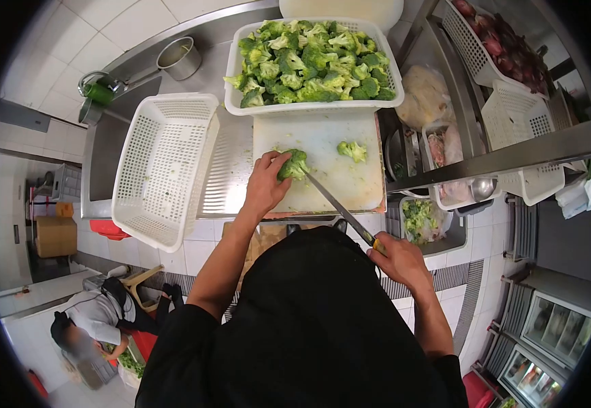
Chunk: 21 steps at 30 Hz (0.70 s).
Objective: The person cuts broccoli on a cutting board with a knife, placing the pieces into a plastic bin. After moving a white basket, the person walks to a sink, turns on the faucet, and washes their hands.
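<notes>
My left hand [267, 183] is closed around a piece of broccoli [295, 165] at the left part of the white cutting board [336, 194]. In my right hand [397, 260] is the handle of a long knife [339, 206], its blade slanting up and left over the board. The blade's tip reaches the stem side of the held broccoli. A loose broccoli floret [352, 151] lies to the right on the board, with small green crumbs scattered around. Behind the board stands a white basket [234, 102] heaped with cut broccoli florets.
A white perforated basket [166, 170] stands left of the board, beside the sink [108, 163]. Behind it is a metal pot [179, 58]. Below the board's right side, a grey bin [438, 241] holds green scraps. Metal shelving [513, 153] runs along the right. Another person [101, 313] sits at lower left.
</notes>
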{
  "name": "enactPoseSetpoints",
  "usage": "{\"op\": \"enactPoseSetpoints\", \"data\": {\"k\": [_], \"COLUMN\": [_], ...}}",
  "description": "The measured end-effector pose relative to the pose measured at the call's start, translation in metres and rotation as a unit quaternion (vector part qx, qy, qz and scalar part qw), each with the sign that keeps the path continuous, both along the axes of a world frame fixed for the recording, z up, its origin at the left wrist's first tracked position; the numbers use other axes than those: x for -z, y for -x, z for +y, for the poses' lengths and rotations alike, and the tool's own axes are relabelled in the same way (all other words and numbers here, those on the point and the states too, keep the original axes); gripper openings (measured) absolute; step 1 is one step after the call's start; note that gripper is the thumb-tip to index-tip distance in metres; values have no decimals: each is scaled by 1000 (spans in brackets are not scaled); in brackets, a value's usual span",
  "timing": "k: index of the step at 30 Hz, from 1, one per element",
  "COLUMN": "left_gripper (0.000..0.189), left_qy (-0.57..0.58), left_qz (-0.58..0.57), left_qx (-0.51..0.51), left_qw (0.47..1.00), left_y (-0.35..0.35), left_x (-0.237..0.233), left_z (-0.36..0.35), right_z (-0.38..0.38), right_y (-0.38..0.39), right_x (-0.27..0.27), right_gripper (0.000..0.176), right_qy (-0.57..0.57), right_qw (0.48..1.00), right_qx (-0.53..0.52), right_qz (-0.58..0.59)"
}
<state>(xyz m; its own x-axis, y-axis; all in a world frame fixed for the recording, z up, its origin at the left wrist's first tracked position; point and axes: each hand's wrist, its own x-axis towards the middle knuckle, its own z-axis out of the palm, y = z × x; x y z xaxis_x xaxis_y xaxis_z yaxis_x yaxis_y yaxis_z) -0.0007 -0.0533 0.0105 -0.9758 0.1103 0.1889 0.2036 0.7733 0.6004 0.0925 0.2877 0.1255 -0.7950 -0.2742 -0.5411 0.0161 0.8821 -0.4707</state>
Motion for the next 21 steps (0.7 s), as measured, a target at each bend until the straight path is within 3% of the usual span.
{"op": "enactPoseSetpoints", "data": {"k": [11,13,17,21], "left_gripper": [53,54,57,59], "left_qy": [27,26,31,41], "left_qz": [-41,-51,-44,-32], "left_qx": [25,27,3,-4], "left_qw": [998,998,999,999], "left_y": [15,16,25,30], "left_x": [-6,-3,2,6], "left_z": [19,18,9,4], "right_z": [-23,-30,-40,-40], "right_y": [19,26,27,37], "right_x": [-3,6,56,58], "right_gripper": [29,28,28,27], "right_qy": [-36,-44,-23,-16], "right_qw": [996,992,991,991], "right_qx": [-62,-104,-91,-80], "right_qz": [47,65,94,110]}}
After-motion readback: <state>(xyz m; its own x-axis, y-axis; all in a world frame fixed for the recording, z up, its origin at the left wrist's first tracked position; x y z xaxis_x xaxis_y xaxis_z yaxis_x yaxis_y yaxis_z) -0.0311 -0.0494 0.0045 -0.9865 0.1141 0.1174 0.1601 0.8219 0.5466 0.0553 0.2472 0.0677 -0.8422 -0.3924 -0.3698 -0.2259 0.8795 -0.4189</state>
